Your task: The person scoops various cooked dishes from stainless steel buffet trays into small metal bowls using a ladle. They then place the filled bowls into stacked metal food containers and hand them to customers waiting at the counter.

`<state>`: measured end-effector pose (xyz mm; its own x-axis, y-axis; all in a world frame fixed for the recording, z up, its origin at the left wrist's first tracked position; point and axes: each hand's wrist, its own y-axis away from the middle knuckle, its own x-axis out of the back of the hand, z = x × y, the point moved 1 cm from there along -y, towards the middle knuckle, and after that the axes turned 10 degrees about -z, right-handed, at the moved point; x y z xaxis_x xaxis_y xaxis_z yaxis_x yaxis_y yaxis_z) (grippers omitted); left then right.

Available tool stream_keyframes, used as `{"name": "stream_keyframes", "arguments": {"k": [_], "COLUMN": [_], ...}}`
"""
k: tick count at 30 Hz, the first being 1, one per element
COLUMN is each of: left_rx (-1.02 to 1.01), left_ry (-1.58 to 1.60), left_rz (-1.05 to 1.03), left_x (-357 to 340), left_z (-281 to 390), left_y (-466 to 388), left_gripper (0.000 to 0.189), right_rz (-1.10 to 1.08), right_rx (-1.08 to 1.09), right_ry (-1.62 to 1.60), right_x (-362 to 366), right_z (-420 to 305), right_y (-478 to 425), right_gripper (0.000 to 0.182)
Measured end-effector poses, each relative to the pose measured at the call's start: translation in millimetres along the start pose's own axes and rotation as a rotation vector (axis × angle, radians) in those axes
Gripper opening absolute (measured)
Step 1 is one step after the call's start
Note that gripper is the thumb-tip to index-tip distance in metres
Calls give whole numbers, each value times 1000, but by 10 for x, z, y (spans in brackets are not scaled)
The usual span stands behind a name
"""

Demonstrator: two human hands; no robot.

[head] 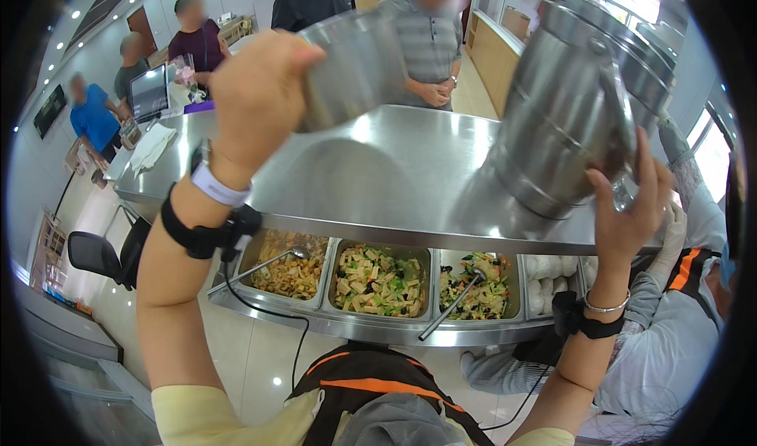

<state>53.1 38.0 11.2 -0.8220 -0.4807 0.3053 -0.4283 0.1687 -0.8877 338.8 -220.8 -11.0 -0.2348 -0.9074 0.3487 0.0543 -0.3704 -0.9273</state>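
My left hand is raised over the steel counter, closed around the near side of a metal container, which is blurred and tilted. On the right, my right hand is at the handle of a large cylindrical stainless steel pot with a ribbed wall; the pot's base is at the counter's surface. Whether the fingers grip that handle is hard to tell. Below the counter's near edge, steel pans hold tofu-like pieces with a ladle, a strip-and-vegetable dish, and mixed vegetables with a second ladle.
The steel serving counter runs across the view. A white cloth and a monitor are at the left. Several people stand beyond the counter. A gloved co-worker is close on the right, beside pans of white wrapped items.
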Motion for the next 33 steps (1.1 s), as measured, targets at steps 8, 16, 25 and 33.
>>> {"name": "stream_keyframes", "arguments": {"k": [8, 16, 25, 33], "left_rx": [153, 608, 482, 383], "left_ry": [553, 1041, 313, 115], "left_rz": [-394, -431, -378, -466], "left_x": [37, 201, 952, 1285], "left_z": [503, 149, -741, -673], "left_y": [204, 133, 1046, 1631], "left_gripper": [18, 12, 14, 24], "right_rz": [-312, -523, -823, -843], "right_rx": [17, -438, -1019, -1209], "right_ry": [-490, -1167, -1277, -1335], "right_x": [-210, -1022, -1024, -965], "right_z": [-1021, -1599, -1426, -1330], "right_y": [1, -116, -318, -322], "right_gripper": [87, 127, 57, 34]}}
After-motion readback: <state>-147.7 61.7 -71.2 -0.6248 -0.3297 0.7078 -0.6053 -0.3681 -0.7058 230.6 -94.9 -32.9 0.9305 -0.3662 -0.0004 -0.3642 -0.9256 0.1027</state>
